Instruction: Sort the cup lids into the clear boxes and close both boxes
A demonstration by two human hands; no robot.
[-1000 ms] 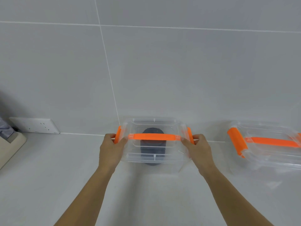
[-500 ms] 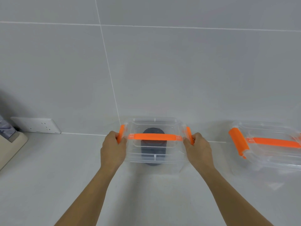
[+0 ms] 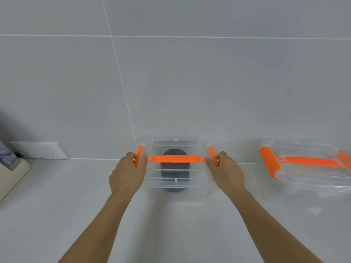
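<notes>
A clear box [image 3: 175, 182] with its cover on and an orange handle strap across the top stands at the centre, against the wall. Dark cup lids [image 3: 174, 175] are stacked inside it. My left hand [image 3: 126, 174] presses the orange latch [image 3: 139, 156] on the box's left end. My right hand [image 3: 227, 173] presses the orange latch [image 3: 213, 155] on its right end. A second clear box [image 3: 311, 184] with orange latches and strap sits to the right, its cover on; nothing dark shows inside.
A white wall socket [image 3: 40, 150] sits low on the tiled wall at the left. A beige object [image 3: 11, 172] lies at the far left edge. The boxes stand on a white counter [image 3: 57, 205].
Both hands have shifted from the box's sides up onto the orange end latches, and the latches have swung in closer against the box ends.
</notes>
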